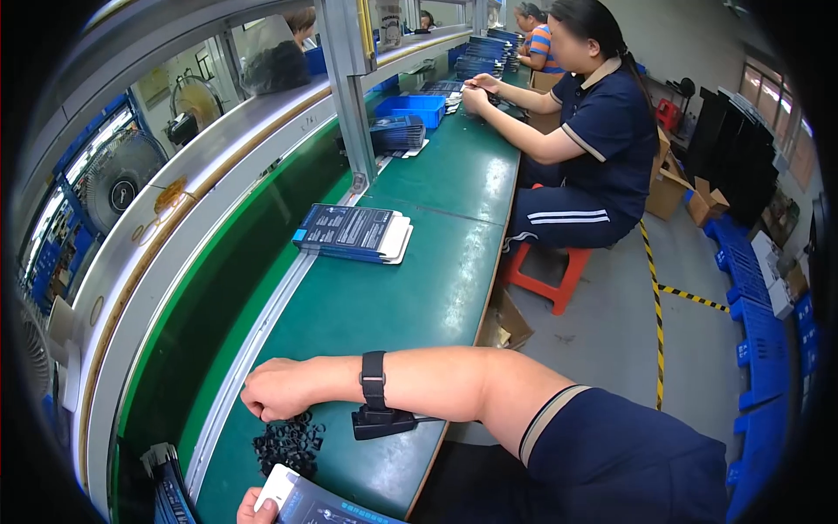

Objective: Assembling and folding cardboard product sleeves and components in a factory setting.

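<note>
At seven o'clock in the view, low on the green surface (384,306), the left hand (255,508) shows only a thumb and part of the palm, clamped on the white corner of a dark blue printed package (327,506). Just above it, at about twelve o'clock from that package, lies a heap of small black plastic parts (288,443). The right hand (278,389) reaches across from three o'clock, fingers curled together over the top of the heap and touching it; whether it pinches a piece cannot be told. A black wrist strap (374,382) circles that forearm. Farther up the surface, toward twelve o'clock, rests a stack of flat blue packages (352,232). At one o'clock a co-worker (587,131) sits on a red stool (550,271).
</note>
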A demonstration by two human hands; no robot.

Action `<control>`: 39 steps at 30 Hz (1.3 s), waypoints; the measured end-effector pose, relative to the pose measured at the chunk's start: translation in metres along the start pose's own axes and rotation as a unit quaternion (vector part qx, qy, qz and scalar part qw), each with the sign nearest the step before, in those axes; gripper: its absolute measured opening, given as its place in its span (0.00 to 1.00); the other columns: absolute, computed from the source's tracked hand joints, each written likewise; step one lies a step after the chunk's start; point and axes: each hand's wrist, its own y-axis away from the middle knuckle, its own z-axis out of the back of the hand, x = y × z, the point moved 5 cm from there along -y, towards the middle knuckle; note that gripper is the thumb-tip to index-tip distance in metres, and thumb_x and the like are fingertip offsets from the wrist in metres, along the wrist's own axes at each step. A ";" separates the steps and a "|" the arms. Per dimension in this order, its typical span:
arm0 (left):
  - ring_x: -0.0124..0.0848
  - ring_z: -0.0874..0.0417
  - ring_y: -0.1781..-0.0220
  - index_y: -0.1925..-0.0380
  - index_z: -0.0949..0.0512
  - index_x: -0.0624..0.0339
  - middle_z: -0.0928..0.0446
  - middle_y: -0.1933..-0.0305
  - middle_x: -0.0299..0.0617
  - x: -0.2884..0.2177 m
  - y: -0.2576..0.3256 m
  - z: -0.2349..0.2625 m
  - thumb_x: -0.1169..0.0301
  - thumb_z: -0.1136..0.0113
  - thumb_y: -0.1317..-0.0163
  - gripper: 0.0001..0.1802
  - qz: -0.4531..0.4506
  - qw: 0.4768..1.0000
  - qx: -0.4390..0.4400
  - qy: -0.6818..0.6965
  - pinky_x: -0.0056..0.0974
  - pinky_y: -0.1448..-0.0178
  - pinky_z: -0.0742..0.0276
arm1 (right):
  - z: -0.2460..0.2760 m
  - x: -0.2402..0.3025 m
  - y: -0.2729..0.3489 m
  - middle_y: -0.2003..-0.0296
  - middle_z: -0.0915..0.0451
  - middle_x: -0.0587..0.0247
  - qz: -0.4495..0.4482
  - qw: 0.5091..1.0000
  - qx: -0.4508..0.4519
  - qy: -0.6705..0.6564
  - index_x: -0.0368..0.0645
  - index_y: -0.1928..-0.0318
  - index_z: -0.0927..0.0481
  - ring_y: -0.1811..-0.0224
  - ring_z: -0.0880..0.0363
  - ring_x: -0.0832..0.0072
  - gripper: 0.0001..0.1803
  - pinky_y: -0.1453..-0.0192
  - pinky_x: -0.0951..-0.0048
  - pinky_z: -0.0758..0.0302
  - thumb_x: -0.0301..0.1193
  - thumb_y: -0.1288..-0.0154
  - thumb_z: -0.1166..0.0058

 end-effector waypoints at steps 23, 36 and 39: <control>0.25 0.26 0.60 0.60 0.25 0.64 0.24 0.62 0.36 0.005 -0.006 0.002 0.69 0.44 0.34 0.09 -0.001 0.999 0.037 -0.022 0.29 0.54 0.30 | 0.003 -0.001 -0.002 0.71 0.17 0.60 0.006 1.000 -0.009 0.004 0.44 0.74 0.18 0.62 0.19 0.62 0.03 0.59 0.62 0.25 0.27 0.52 0.38; 0.26 0.26 0.58 0.57 0.24 0.65 0.24 0.60 0.36 0.007 -0.008 0.005 0.69 0.43 0.35 0.11 -0.024 0.998 0.044 -0.032 0.30 0.52 0.30 | 0.001 -0.002 -0.003 0.71 0.18 0.60 0.019 1.000 -0.023 0.003 0.44 0.73 0.18 0.63 0.19 0.62 0.04 0.60 0.62 0.25 0.27 0.52 0.38; 0.25 0.26 0.58 0.57 0.24 0.65 0.24 0.60 0.36 0.008 -0.009 0.007 0.69 0.43 0.35 0.11 -0.025 0.998 0.047 -0.030 0.30 0.52 0.30 | 0.002 -0.002 -0.003 0.71 0.18 0.60 0.015 1.000 -0.017 0.003 0.44 0.73 0.18 0.63 0.19 0.62 0.04 0.60 0.62 0.25 0.27 0.52 0.38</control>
